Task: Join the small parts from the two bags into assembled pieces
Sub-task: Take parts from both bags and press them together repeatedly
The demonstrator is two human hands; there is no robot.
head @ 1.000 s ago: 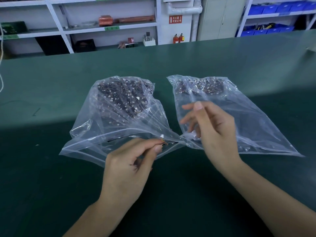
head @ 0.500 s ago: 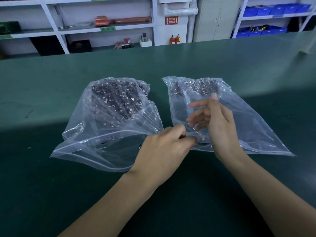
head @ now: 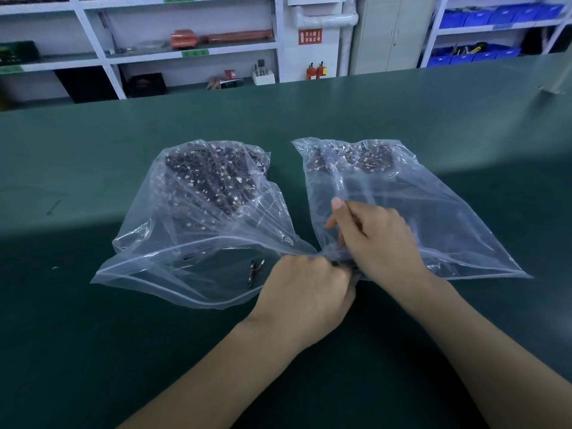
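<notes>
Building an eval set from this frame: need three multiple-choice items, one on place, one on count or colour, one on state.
1. Where do the two hands meet?
A. At the near corners between the two bags
B. At the far end of the left bag
C. On the shelf

2. How many clear plastic bags lie on the green table?
A. One
B. Two
C. Four

3. What state is the left bag's near mouth in?
A. Knotted shut
B. Gaping open
C. Taped flat

Answers:
1 A: the left hand and right hand come together where the left bag and right bag adjoin.
2 B: only these two lie on the table.
3 B: its zip edges stand apart.
</notes>
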